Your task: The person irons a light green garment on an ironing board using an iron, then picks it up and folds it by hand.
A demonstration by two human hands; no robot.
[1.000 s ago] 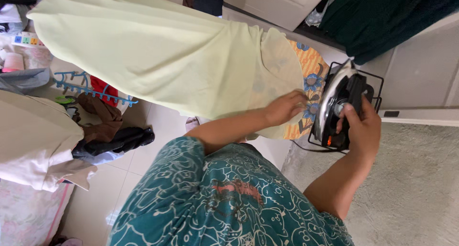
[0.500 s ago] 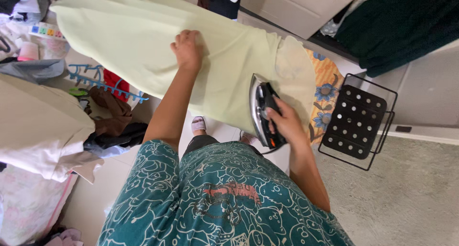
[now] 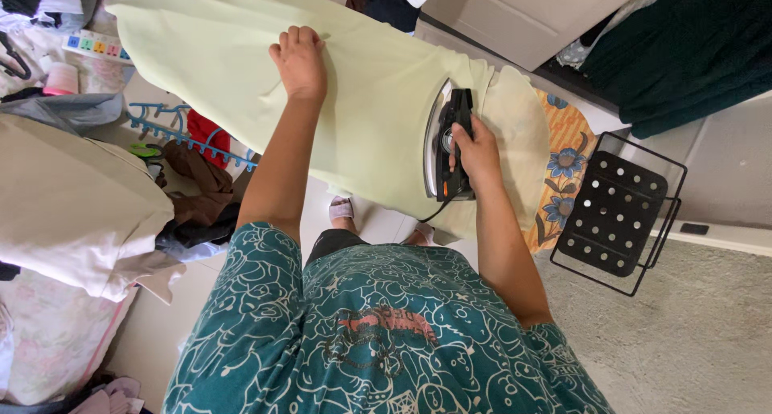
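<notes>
Right now your right hand (image 3: 476, 150) is clenched around the handle of the iron (image 3: 447, 144), which sits soleplate-down on the pale green cloth (image 3: 241, 60); the iron lies toward the wide end of the ironing board (image 3: 563, 164), whose orange cover with blue flowers shows just beyond the cloth's edge; a dark cord trails from the iron's near end toward your body. Your left hand (image 3: 299, 58) lies flat and spread on the same cloth, fingers extended, pressing it down and grasping nothing; it is well apart from the iron, farther along the board toward its narrow end; the cloth stretches smooth between your two hands.

Beside the board's wide end stands a black metal iron rest (image 3: 615, 213), a perforated plate in a wire frame, with nothing on it; your right hand is near it but not touching. At the far left lies a white power strip (image 3: 95, 44) with small coloured switches, long and flat, its markings too small to tell; just beside it sits a pink round container (image 3: 60, 78). Below that, a blue plastic hanger rack (image 3: 173, 136) pokes out over a heap of dark and red clothes (image 3: 201, 189); a pile of beige laundry (image 3: 72, 205) lies near your left elbow. A dark green fabric (image 3: 691, 44) hangs at the upper right.
</notes>
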